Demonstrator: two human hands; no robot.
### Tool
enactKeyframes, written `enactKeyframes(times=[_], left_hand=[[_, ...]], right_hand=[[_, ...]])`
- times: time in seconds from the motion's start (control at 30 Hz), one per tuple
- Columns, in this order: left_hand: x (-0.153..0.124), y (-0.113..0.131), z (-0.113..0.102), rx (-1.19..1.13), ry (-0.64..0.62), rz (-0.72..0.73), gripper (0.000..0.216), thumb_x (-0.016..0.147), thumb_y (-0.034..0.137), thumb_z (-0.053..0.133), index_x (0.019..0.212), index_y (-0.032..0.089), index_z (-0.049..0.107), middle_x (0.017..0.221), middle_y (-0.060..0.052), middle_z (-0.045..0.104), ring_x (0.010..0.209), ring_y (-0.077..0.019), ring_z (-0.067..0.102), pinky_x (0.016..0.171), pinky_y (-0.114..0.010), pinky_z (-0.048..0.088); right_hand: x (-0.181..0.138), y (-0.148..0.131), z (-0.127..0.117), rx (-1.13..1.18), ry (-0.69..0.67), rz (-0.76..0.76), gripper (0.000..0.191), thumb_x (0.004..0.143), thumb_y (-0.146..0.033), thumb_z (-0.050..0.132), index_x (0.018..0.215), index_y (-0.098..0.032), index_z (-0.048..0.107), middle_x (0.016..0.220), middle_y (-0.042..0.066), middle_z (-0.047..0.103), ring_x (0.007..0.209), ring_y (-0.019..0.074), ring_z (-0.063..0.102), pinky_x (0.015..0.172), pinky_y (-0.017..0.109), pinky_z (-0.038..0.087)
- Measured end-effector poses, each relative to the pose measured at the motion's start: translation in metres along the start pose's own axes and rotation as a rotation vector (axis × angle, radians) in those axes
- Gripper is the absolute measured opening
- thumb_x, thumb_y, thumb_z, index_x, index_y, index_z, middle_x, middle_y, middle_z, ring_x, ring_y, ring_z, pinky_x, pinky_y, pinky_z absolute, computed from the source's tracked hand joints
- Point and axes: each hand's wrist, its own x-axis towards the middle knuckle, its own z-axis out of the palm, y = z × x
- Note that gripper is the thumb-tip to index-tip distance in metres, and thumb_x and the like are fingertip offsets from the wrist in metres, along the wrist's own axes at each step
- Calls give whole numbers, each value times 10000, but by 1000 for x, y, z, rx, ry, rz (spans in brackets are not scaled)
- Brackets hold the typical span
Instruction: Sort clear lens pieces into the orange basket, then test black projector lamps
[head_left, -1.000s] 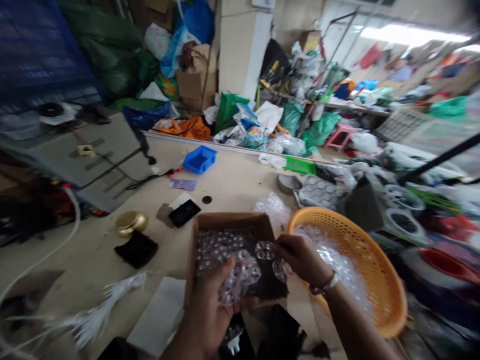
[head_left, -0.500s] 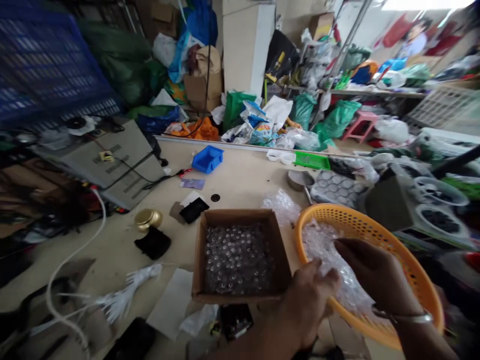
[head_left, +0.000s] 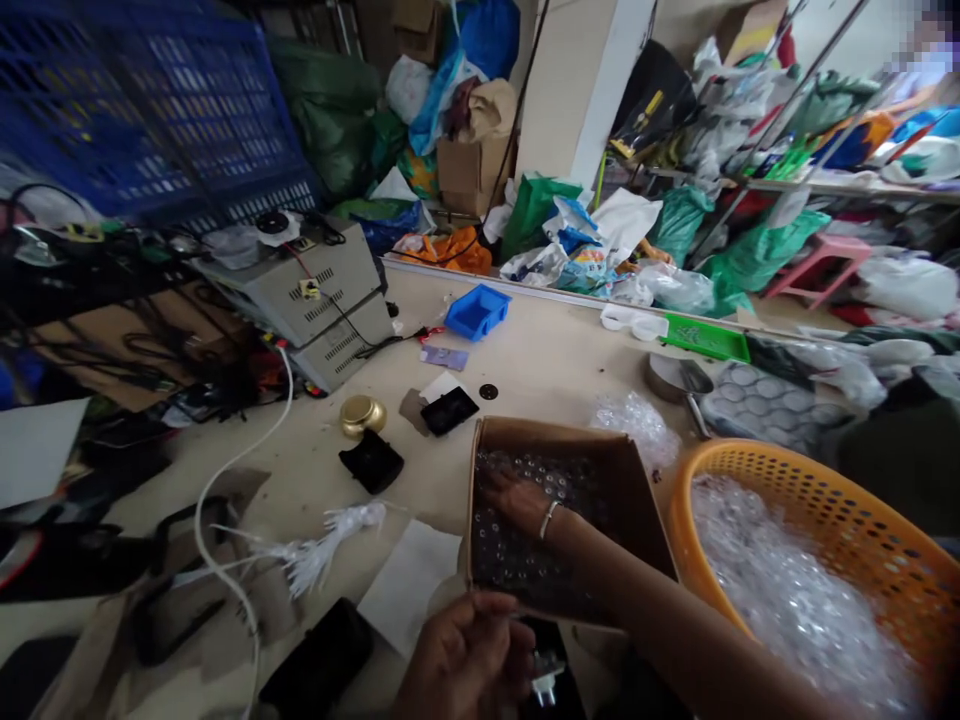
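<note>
The right hand [head_left: 514, 495] lies flat with open fingers inside the cardboard box [head_left: 637, 500], pressing on the clear plastic pieces [head_left: 510, 550], probably to level them. The left hand [head_left: 469, 665] hovers just before the box, fingers loosely curled, holding nothing I can see. The orange basket [head_left: 847, 500] with more pieces stands right beside the box.

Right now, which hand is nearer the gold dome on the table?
Right. The right hand lies inside the cardboard box, just right of the gold dome. The left hand hovers below the box's near edge, farther off.
</note>
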Motion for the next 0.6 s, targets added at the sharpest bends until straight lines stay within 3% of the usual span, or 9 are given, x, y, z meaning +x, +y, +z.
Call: enactKeyframes(times=[0.17, 0.4, 0.6], left_hand=[[6, 5, -1, -71, 15, 33, 290, 623, 293, 725, 820, 134, 583, 682, -60, 651, 627, -161, 596, 597, -287, 447], [12, 7, -5, -98, 30, 44, 271, 663, 279, 688, 846, 133, 553, 683, -66, 657, 619, -163, 597, 610, -312, 457], [12, 7, -7, -119, 10, 33, 290, 663, 279, 692, 865, 132, 545, 696, -64, 660, 626, -161, 600, 621, -312, 455]], right_hand=[[-8, 4, 3, 24, 4, 28, 284, 798, -36, 384, 941, -100, 621, 1026, 165, 551, 732, 160, 571, 657, 285, 452], [-13, 4, 2, 176, 97, -21, 164, 632, -92, 613, 782, -123, 673, 929, 101, 542, 867, 182, 519, 777, 261, 434], [-8, -1, 16, 232, 137, 7, 151, 637, -143, 617, 775, -119, 675, 922, 106, 530, 827, 173, 512, 742, 262, 444]])
